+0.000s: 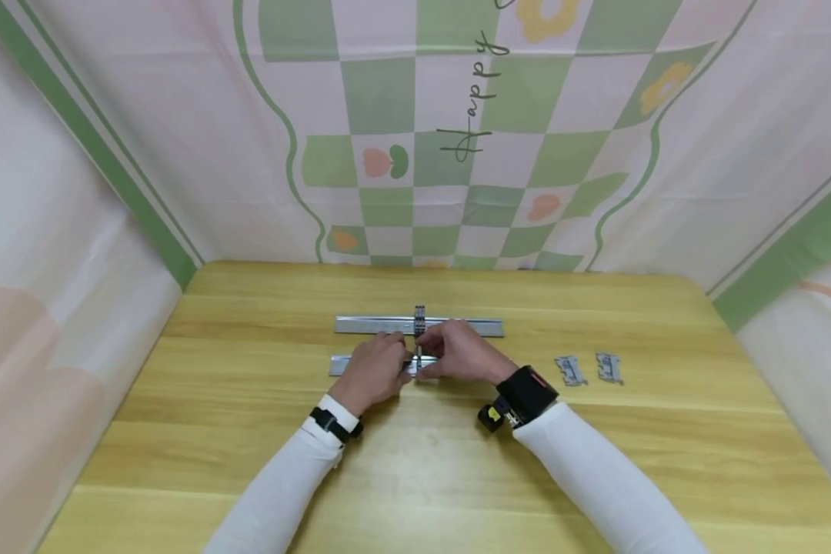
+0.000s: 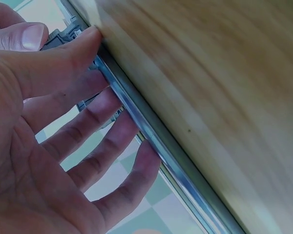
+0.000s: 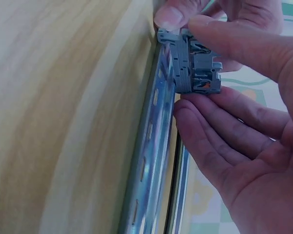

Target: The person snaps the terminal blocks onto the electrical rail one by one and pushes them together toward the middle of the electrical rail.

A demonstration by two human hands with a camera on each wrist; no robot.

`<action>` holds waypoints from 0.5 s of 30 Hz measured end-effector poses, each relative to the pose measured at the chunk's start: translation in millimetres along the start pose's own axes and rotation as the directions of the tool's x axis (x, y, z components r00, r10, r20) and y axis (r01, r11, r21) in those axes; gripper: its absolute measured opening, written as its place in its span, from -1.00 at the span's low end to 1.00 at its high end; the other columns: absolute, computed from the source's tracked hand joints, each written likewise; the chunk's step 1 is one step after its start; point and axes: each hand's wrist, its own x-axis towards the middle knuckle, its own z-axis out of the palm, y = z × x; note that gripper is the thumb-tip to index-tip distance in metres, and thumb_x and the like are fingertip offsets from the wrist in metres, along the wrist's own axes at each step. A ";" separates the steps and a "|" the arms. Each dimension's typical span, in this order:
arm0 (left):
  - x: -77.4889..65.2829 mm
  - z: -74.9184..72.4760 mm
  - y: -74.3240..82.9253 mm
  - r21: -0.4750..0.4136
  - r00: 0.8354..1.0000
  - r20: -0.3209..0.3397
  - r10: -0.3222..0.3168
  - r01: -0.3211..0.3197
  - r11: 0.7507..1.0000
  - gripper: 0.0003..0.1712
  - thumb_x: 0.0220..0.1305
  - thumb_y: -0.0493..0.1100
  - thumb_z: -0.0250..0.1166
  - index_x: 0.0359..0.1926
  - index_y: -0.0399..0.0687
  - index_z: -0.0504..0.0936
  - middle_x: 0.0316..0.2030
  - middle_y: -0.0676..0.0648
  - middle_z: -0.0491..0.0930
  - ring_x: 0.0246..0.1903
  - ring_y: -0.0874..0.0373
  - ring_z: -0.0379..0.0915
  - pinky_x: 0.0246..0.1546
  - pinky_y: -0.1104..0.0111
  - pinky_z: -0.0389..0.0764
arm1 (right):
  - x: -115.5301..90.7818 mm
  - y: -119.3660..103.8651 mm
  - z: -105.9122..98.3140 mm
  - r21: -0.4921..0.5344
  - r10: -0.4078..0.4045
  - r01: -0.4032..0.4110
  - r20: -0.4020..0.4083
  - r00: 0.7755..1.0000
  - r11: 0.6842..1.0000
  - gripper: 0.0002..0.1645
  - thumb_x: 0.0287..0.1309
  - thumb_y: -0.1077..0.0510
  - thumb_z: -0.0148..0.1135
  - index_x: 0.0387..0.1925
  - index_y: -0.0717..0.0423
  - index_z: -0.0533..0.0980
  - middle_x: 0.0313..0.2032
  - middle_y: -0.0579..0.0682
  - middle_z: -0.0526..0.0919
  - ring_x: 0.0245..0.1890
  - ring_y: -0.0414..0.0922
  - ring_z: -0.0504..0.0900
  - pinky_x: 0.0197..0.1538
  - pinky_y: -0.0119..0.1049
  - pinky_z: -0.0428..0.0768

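In the head view, the left hand (image 1: 375,368) holds the near rail (image 1: 339,365) on the surface (image 1: 422,477); the right hand (image 1: 467,352) pinches a grey block (image 1: 418,356) there. Two loose blocks (image 1: 570,370) (image 1: 609,368) lie to the right, probably for easy reach. In the left wrist view, thumb and lightly bent fingers flank the rail, presumably steadying it. In the right wrist view, thumb and fingers span the block's ends, apparently keeping it square across the rail.

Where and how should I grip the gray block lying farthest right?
I'd pinch the block by its left and right long edges with the right hand, once free, from above: it lies flat, and bare table separates it from the other block.
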 end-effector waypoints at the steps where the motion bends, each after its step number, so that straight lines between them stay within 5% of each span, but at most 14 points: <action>1: 0.1 0.1 0.0 0.001 1.000 0.001 0.000 0.000 1.000 -0.84 0.21 -0.09 0.50 -0.27 -0.07 0.78 -0.26 -0.04 0.59 -0.27 0.04 0.49 -0.36 0.25 0.58 | 0.1 0.1 0.2 -0.003 0.000 0.000 -0.002 1.000 1.000 -0.40 -0.11 0.12 0.67 -0.01 0.27 0.66 -0.20 -0.02 0.75 -0.20 -0.15 0.68 -0.08 -0.23 0.66; 15: -0.1 0.3 -0.9 -0.007 1.000 -0.013 0.000 0.000 1.000 -0.86 0.21 -0.10 0.49 -0.31 -0.07 0.77 -0.30 -0.02 0.57 -0.29 0.04 0.48 -0.39 0.25 0.56 | 1.2 -5.5 0.8 -0.014 0.007 -0.007 -0.019 1.000 1.000 -0.42 -0.15 0.14 0.69 -0.06 0.28 0.67 -0.24 0.01 0.77 -0.24 -0.12 0.70 -0.11 -0.22 0.67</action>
